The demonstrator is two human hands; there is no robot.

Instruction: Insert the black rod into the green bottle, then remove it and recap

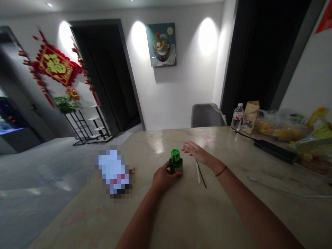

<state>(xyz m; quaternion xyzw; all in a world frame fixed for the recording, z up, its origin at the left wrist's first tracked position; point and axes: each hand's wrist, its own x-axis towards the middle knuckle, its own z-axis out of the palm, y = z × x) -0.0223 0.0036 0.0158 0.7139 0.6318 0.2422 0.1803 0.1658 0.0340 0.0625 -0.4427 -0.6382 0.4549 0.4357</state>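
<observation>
A small dark bottle with a bright green cap stands upright on the beige marble table. My left hand is wrapped around its lower body from the near side. My right hand hovers just to the right of the cap, fingers stretched out flat and apart, holding nothing. A thin white stick and a thin black stick lie side by side on the table under my right wrist.
At the far right edge stand a water bottle, a brown paper bag, plastic bags of food and a black flat device. A grey chair sits behind the table. A blurred-out figure is at the table's left edge.
</observation>
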